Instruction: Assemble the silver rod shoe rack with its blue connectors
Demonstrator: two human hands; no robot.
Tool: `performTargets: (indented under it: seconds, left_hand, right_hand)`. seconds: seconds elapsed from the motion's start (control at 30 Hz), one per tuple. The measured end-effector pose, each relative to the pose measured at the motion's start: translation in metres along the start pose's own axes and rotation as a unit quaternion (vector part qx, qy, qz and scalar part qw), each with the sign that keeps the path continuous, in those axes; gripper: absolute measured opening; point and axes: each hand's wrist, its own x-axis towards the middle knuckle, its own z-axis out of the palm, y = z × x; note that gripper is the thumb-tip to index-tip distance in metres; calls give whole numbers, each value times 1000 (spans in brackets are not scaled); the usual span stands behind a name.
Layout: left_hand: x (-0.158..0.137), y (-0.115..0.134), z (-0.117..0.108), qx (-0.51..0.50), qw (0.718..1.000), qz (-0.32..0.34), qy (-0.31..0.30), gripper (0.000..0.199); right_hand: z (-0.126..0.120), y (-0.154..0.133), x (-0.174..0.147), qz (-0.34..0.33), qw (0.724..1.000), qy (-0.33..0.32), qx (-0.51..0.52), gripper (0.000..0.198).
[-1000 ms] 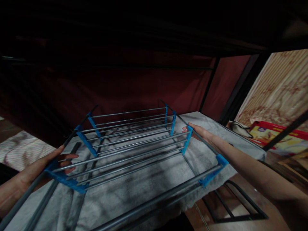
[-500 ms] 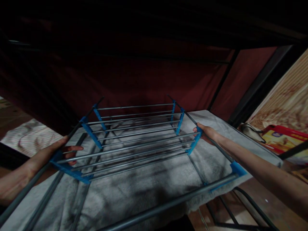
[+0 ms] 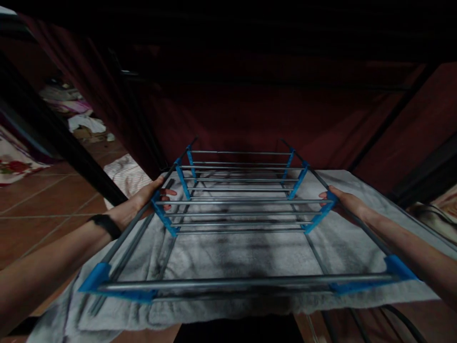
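Observation:
A shoe rack (image 3: 243, 202) of grey metal tubes and blue plastic connectors lies on its back, stretching away from me over a grey fleece blanket (image 3: 243, 257). My left hand (image 3: 152, 193) is closed round the left side pole by a blue connector (image 3: 164, 216), with some fingers extended inside the frame. On the opposite side, my right hand (image 3: 344, 200) grips the right side pole at the matching connector (image 3: 319, 216). Under the left pole, loose grey tubes (image 3: 95, 305) rest on the blanket. Both palms are partly hidden by the poles.
A dark red curtain (image 3: 243, 119) hangs behind the rack, with a dark frame overhead. At left, a dark post (image 3: 85, 166) stands before a tiled floor (image 3: 43, 205) with heaped cloths (image 3: 85, 123). Dark metal bars (image 3: 403, 324) show at lower right.
My view has swung left, so the rack's near end is now fully in sight and lies squarely before me. Both hands keep their hold on the side poles.

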Motion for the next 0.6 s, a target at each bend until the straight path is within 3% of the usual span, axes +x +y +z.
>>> performTargets:
  seconds: [0.2, 0.37, 0.47, 0.6]
  left_hand:
    - [-3, 2, -3, -58, 997, -45, 14, 61]
    - [-11, -4, -18, -92, 995, 3, 40, 58]
    - [-31, -21, -33, -81, 996, 16, 29, 57]
    - [-75, -53, -48, -113, 992, 33, 50, 52]
  right_hand:
    - [-3, 1, -2, -13, 998, -56, 7, 47]
    - [-23, 7, -11, -27, 998, -48, 18, 47]
    - [-48, 23, -33, -5, 997, -55, 58, 42]
    - [-73, 55, -87, 36, 988, -50, 139, 42]
